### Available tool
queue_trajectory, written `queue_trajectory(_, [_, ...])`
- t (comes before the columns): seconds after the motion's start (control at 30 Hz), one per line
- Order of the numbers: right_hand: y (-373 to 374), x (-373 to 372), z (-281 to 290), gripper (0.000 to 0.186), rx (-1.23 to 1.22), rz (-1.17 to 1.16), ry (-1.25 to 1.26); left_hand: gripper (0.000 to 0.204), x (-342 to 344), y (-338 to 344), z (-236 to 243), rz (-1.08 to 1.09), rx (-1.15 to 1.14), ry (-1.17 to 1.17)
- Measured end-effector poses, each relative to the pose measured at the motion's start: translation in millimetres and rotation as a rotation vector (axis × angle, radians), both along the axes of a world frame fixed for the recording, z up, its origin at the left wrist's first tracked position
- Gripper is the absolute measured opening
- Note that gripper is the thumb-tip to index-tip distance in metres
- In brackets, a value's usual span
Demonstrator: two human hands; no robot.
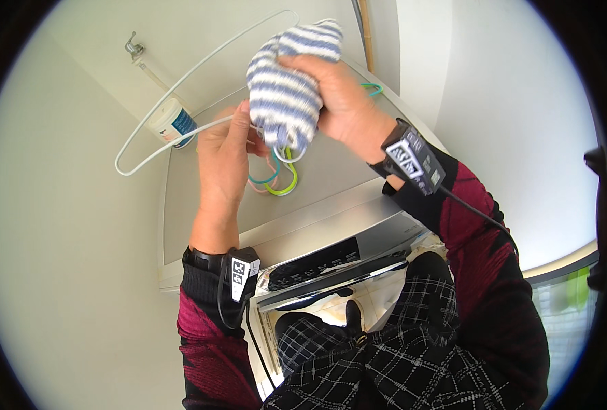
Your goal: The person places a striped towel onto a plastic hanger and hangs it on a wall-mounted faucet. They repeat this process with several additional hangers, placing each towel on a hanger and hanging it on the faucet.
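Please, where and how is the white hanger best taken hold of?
Probably at the rounded left end of the white hanger, pinched across its thin bar from the left: nothing covers that bend, while the left hand and the striped cloth crowd its right part.

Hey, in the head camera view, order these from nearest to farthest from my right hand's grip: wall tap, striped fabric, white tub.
1. Striped fabric: held in the right hand's grip.
2. White tub: off to the left, beyond the left hand.
3. Wall tap: farther left, up on the wall.
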State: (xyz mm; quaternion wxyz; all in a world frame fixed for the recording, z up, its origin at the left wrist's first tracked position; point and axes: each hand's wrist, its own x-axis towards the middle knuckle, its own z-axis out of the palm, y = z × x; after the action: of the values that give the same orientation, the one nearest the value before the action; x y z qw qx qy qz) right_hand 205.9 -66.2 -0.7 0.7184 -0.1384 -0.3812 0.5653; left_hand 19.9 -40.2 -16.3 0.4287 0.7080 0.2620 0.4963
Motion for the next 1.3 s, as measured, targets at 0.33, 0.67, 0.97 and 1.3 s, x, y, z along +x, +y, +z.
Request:
queue_trajectory(0.33, [-15.3,12.6,7.5,0.037,0.113,0.084,-0.469,0.041,-5.6,0.9,9.8,-0.072,-0.141,-0.123])
queue_trajectory(0.67, [-18.9,54.5,29.0,0.042,-0.067,-0.069,-0.387,0.035,-16.4,5.3,18.9,-0.050,-0.017,-0.292])
queue_trajectory(0.97, [-17.0,-4.5,-5.4,0.039,0.341,-0.388,-0.541,0.025,-25.7,20.2,15.8,-0.073,-0.085,-0.610])
queue_trajectory(1.3, [-24.8,-20.7,-23.3,0.051,0.509,-0.722,-1.514,0.025,-39.9,29.3,13.9,-0.330,-0.289,-0.748])
